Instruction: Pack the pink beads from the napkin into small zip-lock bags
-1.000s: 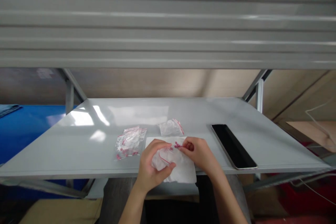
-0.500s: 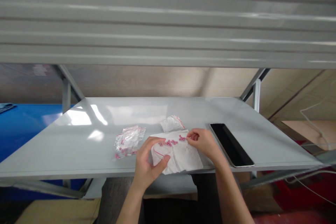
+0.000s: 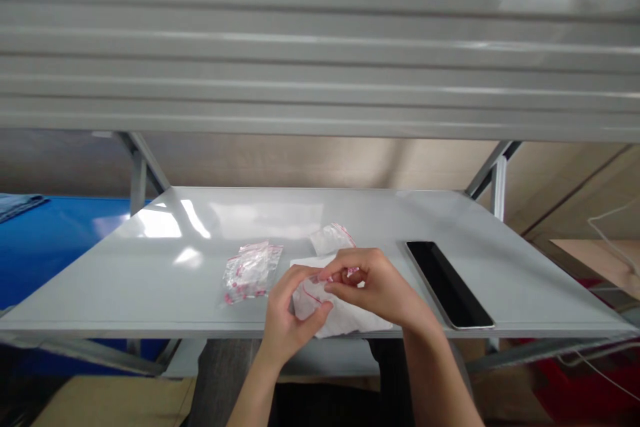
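Observation:
My left hand curves around a small clear zip bag with a red line along its mouth, thumb below and fingers above. Over the mouth of that bag, my right hand is closed in a pinch; whatever its fingertips hold is too small to make out. Beneath both hands lies a white tissue at the table's front edge. Small pink beads on it are mostly covered by my right hand.
Left of my hands are clear zip bags with pink beads inside. Another clear bag lies behind the tissue. A black tablet rests to the right on the grey table. A grey shelf spans above.
My right hand has moved left from the beads on the tissue to the mouth of the bag. My left hand keeps its hold. The camera view has tilted up slightly.

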A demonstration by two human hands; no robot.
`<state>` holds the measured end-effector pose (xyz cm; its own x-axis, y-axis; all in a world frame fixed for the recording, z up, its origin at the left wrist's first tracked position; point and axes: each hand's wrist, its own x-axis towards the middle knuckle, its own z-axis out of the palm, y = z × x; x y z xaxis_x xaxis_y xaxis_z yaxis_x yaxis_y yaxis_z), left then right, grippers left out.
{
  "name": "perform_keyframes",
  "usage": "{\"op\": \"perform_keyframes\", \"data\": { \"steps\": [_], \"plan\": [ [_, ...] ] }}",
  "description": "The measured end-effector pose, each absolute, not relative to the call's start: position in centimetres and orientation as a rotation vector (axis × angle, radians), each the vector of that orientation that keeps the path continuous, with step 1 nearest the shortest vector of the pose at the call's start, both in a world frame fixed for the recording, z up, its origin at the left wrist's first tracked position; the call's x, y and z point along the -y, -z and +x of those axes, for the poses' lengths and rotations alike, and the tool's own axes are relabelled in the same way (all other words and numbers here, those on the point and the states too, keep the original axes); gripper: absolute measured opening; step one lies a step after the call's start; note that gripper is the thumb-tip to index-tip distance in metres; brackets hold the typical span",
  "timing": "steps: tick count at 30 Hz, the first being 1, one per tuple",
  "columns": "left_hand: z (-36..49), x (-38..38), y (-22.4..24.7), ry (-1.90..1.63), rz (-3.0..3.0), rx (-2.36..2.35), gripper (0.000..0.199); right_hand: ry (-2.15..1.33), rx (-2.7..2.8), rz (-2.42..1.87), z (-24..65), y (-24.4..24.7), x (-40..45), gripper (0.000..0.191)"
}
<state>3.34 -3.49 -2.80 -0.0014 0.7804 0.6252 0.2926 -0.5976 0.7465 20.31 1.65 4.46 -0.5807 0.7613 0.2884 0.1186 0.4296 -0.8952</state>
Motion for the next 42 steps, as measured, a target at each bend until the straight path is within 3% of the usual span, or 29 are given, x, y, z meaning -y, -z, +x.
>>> {"op": "perform_keyframes", "data": {
  "steps": [3,10,19,42],
  "plan": [
    [3.3,3.4,2.9,-1.615,1.886,-1.113,0.032,-1.195,1.791,-0.818,21.8,-3.0,-3.1,0.014],
    [3.2,3.4,3.0,-1.597,1.909,-1.144,0.034,-0.679,2.029,-1.291,24.5,-0.1,-5.7,0.007],
    [3.1,3.5,3.0,-1.571,1.923,-1.145,0.034,-0.676,2.131,-1.348,24.3,1.4,-6.3,0.017],
    [3.3,3.6,2.8,-1.546,1.963,-1.202,0.034,-0.661,2.21,-1.31,24.5,2.0,-6.6,0.012]
  ]
}}
